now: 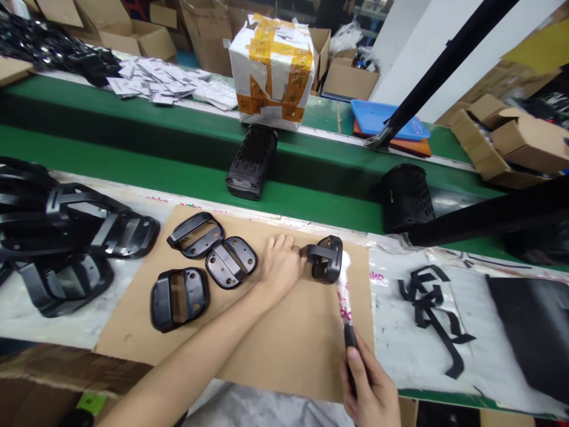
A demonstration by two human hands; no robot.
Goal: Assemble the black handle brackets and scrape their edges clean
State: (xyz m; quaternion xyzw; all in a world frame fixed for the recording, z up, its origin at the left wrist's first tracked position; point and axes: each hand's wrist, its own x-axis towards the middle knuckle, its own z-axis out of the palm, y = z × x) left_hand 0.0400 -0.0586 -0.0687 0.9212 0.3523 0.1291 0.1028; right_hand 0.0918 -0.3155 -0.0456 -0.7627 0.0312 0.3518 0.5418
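My left hand (282, 264) is closed on the end of a black plastic bracket (326, 260), which stands on its side on a brown cardboard sheet (284, 344). In my right hand (371, 379) is the black handle of a tool (344, 296) whose upper part is wrapped in white material with pink print. The tool's white head touches or nearly touches the bracket's right side. Left of my left hand, three more black brackets (230, 263) lie on the cardboard.
Many black brackets (66, 284) are heaped at the left. Black strips (433, 314) and a dark sheet (533, 326) lie at the right. Beyond, black housings (252, 160) stand on a green conveyor (178, 178), with a taped white box (273, 71) behind. A black post slants at upper right.
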